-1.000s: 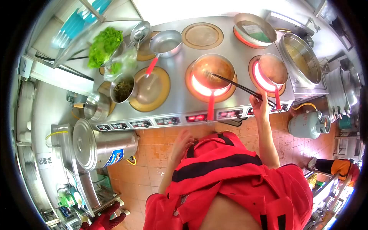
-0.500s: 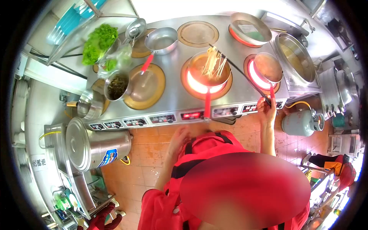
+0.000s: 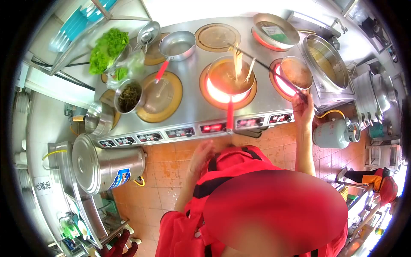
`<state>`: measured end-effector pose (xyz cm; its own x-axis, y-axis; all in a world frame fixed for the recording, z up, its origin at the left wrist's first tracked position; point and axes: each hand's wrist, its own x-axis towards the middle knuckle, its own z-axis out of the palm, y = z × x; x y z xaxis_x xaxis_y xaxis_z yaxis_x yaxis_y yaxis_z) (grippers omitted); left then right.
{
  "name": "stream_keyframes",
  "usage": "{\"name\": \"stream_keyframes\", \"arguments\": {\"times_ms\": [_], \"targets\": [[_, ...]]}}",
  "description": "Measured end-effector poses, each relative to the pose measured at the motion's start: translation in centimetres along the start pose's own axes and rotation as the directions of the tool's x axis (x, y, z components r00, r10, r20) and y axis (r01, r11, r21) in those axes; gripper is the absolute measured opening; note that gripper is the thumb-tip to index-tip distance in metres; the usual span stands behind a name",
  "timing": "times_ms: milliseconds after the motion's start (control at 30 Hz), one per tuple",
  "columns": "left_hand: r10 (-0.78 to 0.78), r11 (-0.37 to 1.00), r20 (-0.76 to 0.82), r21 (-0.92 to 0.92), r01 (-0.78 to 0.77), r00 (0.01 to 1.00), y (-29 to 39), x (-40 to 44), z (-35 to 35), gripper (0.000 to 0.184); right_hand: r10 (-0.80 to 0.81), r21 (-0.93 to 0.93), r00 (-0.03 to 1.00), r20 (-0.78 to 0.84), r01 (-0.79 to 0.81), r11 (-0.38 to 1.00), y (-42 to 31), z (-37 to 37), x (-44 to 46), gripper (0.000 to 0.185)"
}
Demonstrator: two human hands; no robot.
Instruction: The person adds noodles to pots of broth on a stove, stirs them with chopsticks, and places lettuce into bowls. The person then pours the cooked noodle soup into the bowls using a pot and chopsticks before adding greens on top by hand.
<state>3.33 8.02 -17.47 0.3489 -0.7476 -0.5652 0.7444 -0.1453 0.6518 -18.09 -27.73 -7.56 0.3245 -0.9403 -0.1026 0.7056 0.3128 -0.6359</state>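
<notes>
My right hand is closed around a pair of long dark chopsticks. Their far tips lift a strand bundle of pale noodles above the middle saucepan, which has a red handle and sits on a glowing burner. The lower ends of the noodles hang into the broth. Close to that hand, a second saucepan with reddish-brown liquid stands on another glowing burner. My left hand hangs in front of my red-clad body, below the stove edge, fingers loosely extended and nothing visible in them.
On the stove are an empty-looking saucepan, a pot of dark greens, lettuce and a large basin. A gas cylinder stands right; a steel barrel stands left. People are at the lower edges.
My right hand has moved slightly up and away from the right saucepan's handle, chopsticks with it. The lifted noodles have narrowed from a spread curtain to a tighter bundle.
</notes>
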Motion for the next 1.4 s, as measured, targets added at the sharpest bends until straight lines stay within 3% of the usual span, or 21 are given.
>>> {"name": "stream_keyframes", "arguments": {"times_ms": [100,167,233,367,433,500,600,700,733,767,833,933,1033,1267,1400], "targets": [[0.005,1.0,-0.013,0.027,-0.005,1.0,-0.4,0.1,-0.5,0.025,0.042,-0.096,0.996,0.08,-0.034,0.995,2.4,-2.1,0.2,0.025],[0.011,1.0,-0.016,0.024,-0.011,1.0,-0.4,-0.2,-0.7,0.024,-0.009,-0.223,0.999,0.037,0.017,0.975,3.6,0.1,-1.4,0.022],[0.002,0.999,0.002,-0.032,-0.002,1.0,-1.2,-0.2,-1.3,0.023,0.008,-0.361,0.996,0.091,0.026,0.932,3.8,2.0,-2.1,0.022],[-0.024,0.998,-0.019,-0.054,0.023,1.0,-1.1,-0.6,-0.9,0.025,0.101,-0.696,0.961,0.256,0.111,0.709,1.8,6.1,-3.2,0.029],[-0.026,0.998,-0.007,-0.05,0.026,1.0,-1.2,-0.2,-1.0,0.025,0.157,-0.784,0.952,0.263,0.116,0.61,-0.8,7.6,-2.7,0.03],[-0.03,0.998,0.003,-0.053,0.03,1.0,-1.2,0.0,-1.0,0.026,0.107,-0.861,0.963,0.248,0.169,0.479,-3.9,9.0,-2.2,0.029],[-0.035,0.998,0.024,-0.054,0.036,0.999,-1.1,0.1,-1.0,0.025,0.024,-0.876,0.947,0.319,0.286,0.389,-5.7,11.2,-1.5,0.028],[-0.036,0.999,0.041,-0.027,0.037,0.999,-1.1,0.5,-1.4,0.025,-0.054,-0.866,0.94,0.335,0.331,0.375,-2.1,8.4,1.6,0.027],[-0.039,0.999,0.036,-0.018,0.04,0.999,-1.1,0.6,-1.5,0.025,-0.058,-0.833,0.907,0.417,0.407,0.374,-1.2,7.6,2.5,0.026],[-0.045,0.999,0.03,-0.009,0.045,0.999,-1.1,0.7,-1.6,0.026,-0.121,-0.803,0.89,0.439,0.45,0.392,0.3,5.9,4.3,0.016],[-0.037,0.999,0.041,-0.009,0.037,0.998,-0.9,0.5,-2.1,0.027,-0.125,-0.756,0.908,0.4,0.404,0.516,1.4,9.8,1.9,0.016],[-0.033,0.999,0.03,0.016,0.033,0.999,-0.8,0.1,-3.0,0.028,-0.1,-0.802,0.824,0.557,0.565,0.194,4.0,9.7,3.9,0.018],[-0.05,0.999,0.009,0.019,0.05,0.999,-0.6,-0.4,-3.5,0.029,0.012,-0.763,0.88,0.476,0.406,0.503,5.7,12.3,2.9,0.018],[-0.078,0.997,0.039,-0.024,0.079,0.996,-1.2,0.1,-4.9,0.026,0.209,-0.824,0.831,0.516,0.414,0.388,3.9,16.4,-2.0,0.019],[-0.087,0.995,0.084,-0.044,0.091,0.993,-0.7,0.9,-4.9,0.024,0.282,-0.881,0.868,0.409,0.294,0.371,1.0,14.7,-3.3,0.023]]}}
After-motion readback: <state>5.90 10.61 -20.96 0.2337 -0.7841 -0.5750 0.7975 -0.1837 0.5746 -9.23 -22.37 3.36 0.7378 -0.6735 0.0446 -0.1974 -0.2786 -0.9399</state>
